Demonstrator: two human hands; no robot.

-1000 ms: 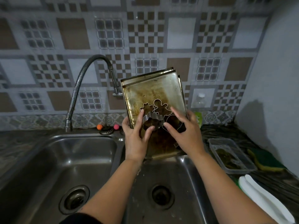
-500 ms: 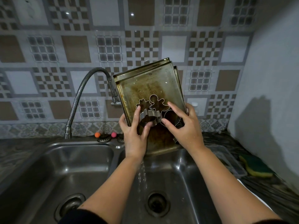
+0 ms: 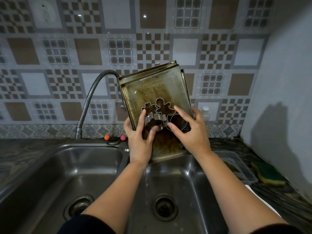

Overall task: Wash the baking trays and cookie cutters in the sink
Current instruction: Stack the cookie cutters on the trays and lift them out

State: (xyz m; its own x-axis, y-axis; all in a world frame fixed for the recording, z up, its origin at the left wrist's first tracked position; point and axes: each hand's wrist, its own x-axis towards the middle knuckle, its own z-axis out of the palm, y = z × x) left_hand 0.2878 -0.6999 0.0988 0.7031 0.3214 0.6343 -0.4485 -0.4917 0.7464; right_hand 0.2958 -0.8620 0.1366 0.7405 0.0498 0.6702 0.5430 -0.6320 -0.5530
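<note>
Left hand [image 3: 139, 142], right hand [image 3: 190, 132]: fingers curled, clamping cookie cutters [image 3: 156, 121] against tilted baking trays [image 3: 152, 88].

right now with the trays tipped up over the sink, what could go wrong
The loose cookie cutters are only pinned against the tilted baking trays by the left hand and right hand; they could slide off into the sink. The stacked trays are wet, so the stack could also slip.
</note>
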